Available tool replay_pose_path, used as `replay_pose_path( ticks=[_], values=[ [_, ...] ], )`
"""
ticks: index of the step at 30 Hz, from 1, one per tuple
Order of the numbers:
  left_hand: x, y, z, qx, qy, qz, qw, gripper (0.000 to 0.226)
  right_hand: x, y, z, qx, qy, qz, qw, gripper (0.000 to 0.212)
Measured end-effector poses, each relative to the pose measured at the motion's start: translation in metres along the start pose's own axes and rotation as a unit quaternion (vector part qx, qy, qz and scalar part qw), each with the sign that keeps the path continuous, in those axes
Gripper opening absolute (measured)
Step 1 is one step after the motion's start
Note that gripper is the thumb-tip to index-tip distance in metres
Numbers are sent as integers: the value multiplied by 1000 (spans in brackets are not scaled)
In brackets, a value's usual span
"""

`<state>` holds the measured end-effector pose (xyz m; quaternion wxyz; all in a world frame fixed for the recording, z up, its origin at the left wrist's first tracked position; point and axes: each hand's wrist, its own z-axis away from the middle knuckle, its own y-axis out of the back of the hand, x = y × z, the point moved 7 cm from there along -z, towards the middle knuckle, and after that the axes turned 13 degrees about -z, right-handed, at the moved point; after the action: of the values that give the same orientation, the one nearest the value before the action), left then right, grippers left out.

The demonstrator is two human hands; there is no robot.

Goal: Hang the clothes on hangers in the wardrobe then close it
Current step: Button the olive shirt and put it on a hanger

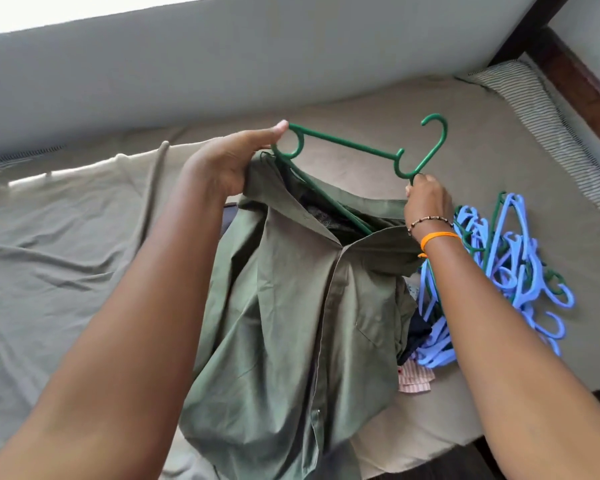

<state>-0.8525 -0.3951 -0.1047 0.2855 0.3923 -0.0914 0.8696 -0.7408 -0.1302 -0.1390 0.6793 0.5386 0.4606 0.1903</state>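
head cam | left hand [222, 164] pinching green hanger [347, 145] end plus shirt [291, 306] shoulder, far-left | right hand [426, 202] clamped on hanger neck, right | long axis left-right, other arm probably inside collar | over bed [66, 237], spare hangers [510, 271] right

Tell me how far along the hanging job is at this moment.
Nothing visibly finished; no wardrobe is in view. In hand: the left hand grips the olive shirt and green hanger, the right hand holds the hanger's neck, its lower bar inside the collar. Left: more clothes, a pile of blue hangers, wardrobe, closing.
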Motion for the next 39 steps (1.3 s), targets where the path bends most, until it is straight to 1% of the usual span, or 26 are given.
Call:
replay_pose_path(
  ticks=[2, 4, 6, 7, 8, 10, 11, 12, 13, 14, 15, 16, 17, 18, 20, 22, 23, 25, 27, 29, 31, 33, 35, 36, 37, 39],
  values=[
    [-3, 3, -3, 14, 16, 21, 1000, 26, 1, -4, -1, -10, 6, 22, 1000, 24],
    [-6, 8, -9, 52, 14, 12, 998, 24, 3, -9, 0, -21, 8, 36, 999, 24],
    [-4, 10, -14, 105, -30, -61, 992, 14, 4, -15, 2, -30, 2, 48, 998, 26],
    [-2, 11, -16, 137, -55, -122, 982, 15, 3, -18, 2, -37, -2, 58, 998, 28],
    [-1, 10, -17, 171, -71, -185, 965, 20, 0, -22, 1, -43, -4, 70, 997, 31],
    [0, 9, -17, 259, -82, -297, 915, 21, -10, -30, -1, -58, 3, 92, 994, 35],
    [4, 6, -12, 301, -85, -338, 888, 24, -17, -34, -2, -64, 10, 100, 993, 36],
    [8, 1, -12, 317, -96, -363, 871, 29, -22, -37, -4, -67, 18, 104, 992, 35],
    [11, -6, -17, 301, -116, -353, 879, 31, -27, -40, -6, -72, 24, 103, 992, 33],
    [13, -14, -24, 257, -138, -295, 910, 34, -30, -44, -8, -79, 27, 95, 992, 30],
    [12, -23, -27, 203, -146, -219, 943, 44, -30, -48, -10, -89, 23, 76, 993, 29],
    [9, -29, -29, 177, -152, -158, 960, 54, -28, -53, -10, -99, 15, 50, 994, 33],
    [2, -33, -27, 179, -153, -149, 960, 56, -26, -56, -10, -105, 4, 21, 994, 41],
    [-8, -36, -23, 205, -152, -190, 948, 52, -24, -58, -7, -96, -2, -9, 995, 47],
    [-46, -51, -11, 236, -111, -310, 914, 37, -22, -57, 10, -44, 6, -61, 997, 42],
    [-97, -87, 1, 148, -29, -434, 888, 48, -16, -62, 35, -17, -21, -149, 988, 28],
    [-120, -106, 10, 93, 7, -491, 866, 58, -12, -71, 49, -36, -61, -200, 977, 24],
    [-149, -134, 20, 48, 14, -571, 819, 63, -7, -95, 75, -123, -142, -238, 953, 33],
    [-158, -149, 26, 38, -24, -609, 792, 46, -7, -113, 96, -200, -169, -199, 944, 48],
    [-160, -152, 28, 26, -50, -610, 790, 30, -12, -117, 106, -222, -154, -179, 946, 54],
    [-164, -151, 37, 2, -66, -629, 774, 26, -14, -116, 114, -234, -147, -181, 944, 53],
    [-171, -150, 53, -44, -74, -682, 726, 26, -11, -117, 130, -282, -167, -185, 926, 48],
    [-187, -147, 71, -96, -63, -724, 680, 27, -8, -120, 151, -331, -197, -209, 899, 34],
    [-198, -145, 79, -121, -50, -738, 662, 29, -7, -120, 160, -332, -207, -224, 893, 25],
    [-210, -144, 87, -146, -29, -745, 651, 31, -6, -118, 165, -309, -217, -243, 893, 20],
    [-229, -146, 98, -182, 7, -751, 635, 34, -4, -113, 170, -220, -243, -280, 902, 21]
  ],
)
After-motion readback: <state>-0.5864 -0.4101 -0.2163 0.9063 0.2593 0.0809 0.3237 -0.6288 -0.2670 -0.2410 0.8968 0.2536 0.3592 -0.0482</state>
